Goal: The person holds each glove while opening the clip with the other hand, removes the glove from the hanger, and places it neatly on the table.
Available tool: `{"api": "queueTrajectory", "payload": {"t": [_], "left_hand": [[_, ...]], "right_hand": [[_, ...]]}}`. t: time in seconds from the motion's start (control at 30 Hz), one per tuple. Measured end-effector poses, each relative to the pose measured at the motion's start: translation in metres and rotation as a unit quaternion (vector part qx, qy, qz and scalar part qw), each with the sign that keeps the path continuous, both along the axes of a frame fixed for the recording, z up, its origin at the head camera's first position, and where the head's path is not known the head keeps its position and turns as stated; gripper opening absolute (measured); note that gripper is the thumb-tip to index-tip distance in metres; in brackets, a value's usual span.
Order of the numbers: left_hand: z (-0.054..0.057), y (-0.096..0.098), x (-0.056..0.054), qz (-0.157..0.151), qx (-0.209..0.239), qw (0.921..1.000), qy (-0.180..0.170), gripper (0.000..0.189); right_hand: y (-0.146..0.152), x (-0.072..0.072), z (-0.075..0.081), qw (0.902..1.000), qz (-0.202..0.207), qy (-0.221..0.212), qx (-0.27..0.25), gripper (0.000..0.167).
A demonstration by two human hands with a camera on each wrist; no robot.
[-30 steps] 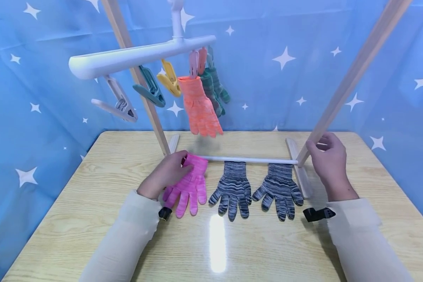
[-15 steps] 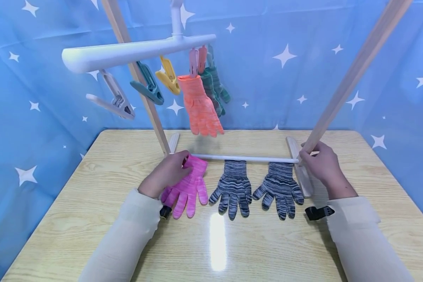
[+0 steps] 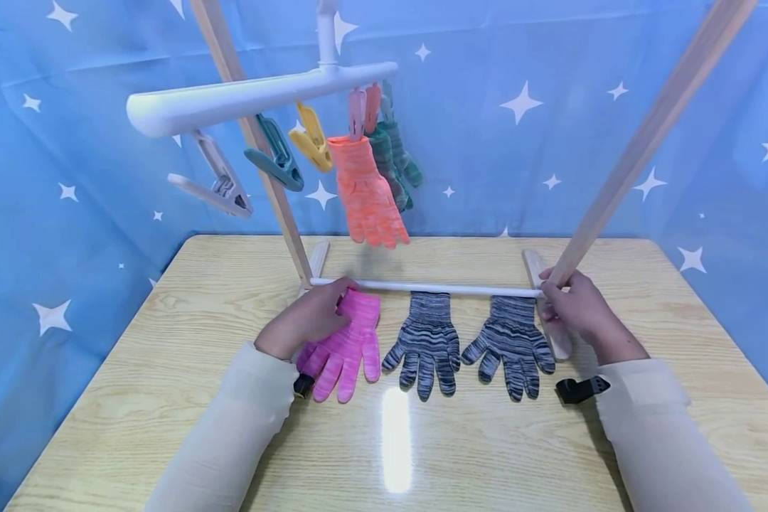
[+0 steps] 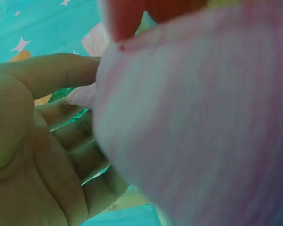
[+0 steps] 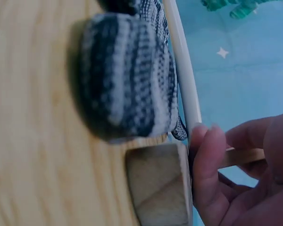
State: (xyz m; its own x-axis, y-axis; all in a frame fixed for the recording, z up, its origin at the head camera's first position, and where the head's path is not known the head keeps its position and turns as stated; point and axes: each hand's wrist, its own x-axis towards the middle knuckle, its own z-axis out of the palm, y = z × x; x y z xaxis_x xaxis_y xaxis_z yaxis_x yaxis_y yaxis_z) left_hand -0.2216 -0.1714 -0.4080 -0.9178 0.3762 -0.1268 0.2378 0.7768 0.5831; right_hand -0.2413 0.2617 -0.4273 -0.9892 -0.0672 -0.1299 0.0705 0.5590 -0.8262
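Note:
On the left of the table, my left hand [image 3: 310,316] holds the cuff edge of a pink knit glove [image 3: 352,341] that lies with its fingers towards me. In the left wrist view this glove [image 4: 188,108] fills much of the picture and hides the fingertips. On the right, my right hand [image 3: 572,306] grips the foot of the wooden post [image 3: 582,242], fingers and thumb around it beside the white crossbar [image 3: 461,289]. Two grey-black striped gloves, one in the middle [image 3: 427,341] and one to the right [image 3: 512,341], lie flat between my hands.
A white hanging bar [image 3: 243,99] holds a grey clothespin [image 3: 220,181], a teal clothespin [image 3: 278,156] and a yellow clothespin [image 3: 313,139] with nothing clipped. An orange glove [image 3: 365,192] and green gloves [image 3: 397,156] hang from others. Another wooden post [image 3: 265,163] rises at left.
My right hand has moved left and inward onto the post's foot, closing its fingers there. The left hand and pink glove have shifted slightly towards me; the hanging bar sways a little.

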Motion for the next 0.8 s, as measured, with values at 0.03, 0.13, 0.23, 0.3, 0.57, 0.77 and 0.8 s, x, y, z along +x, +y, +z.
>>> {"api": "queueTrajectory", "payload": {"t": [0.03,0.13,0.23,0.3,0.57,0.77,0.8], "left_hand": [[-0.0008,0.0002,-0.0001,0.001,0.001,1.0000,-0.001,0.056],[-0.0014,0.0007,-0.0002,0.009,-0.002,1.0000,-0.003,0.056],[0.0002,0.0009,-0.0004,0.019,-0.007,0.9998,-0.006,0.053],[0.0018,0.0008,-0.0003,0.024,-0.011,0.9996,-0.008,0.051],[0.0017,-0.0010,-0.0006,0.022,-0.021,0.9995,0.001,0.053],[0.0002,-0.0009,-0.0021,0.022,-0.028,0.9994,-0.001,0.054],[0.0003,-0.0007,-0.0021,0.023,-0.030,0.9993,-0.002,0.055]], "right_hand": [[0.0004,-0.0001,-0.0008,1.0000,0.000,-0.002,-0.003,0.046],[0.0015,-0.0007,-0.0025,0.9999,0.004,-0.007,-0.013,0.045],[0.0023,-0.0017,-0.0032,0.9997,0.008,-0.011,-0.019,0.044],[0.0023,-0.0021,-0.0033,0.9997,0.010,-0.012,-0.019,0.043],[-0.0001,-0.0027,-0.0054,0.9997,0.006,-0.017,-0.019,0.043],[-0.0015,-0.0025,-0.0055,0.9998,0.002,-0.015,-0.015,0.043],[-0.0015,-0.0025,-0.0057,0.9998,0.002,-0.014,-0.015,0.043]]}}
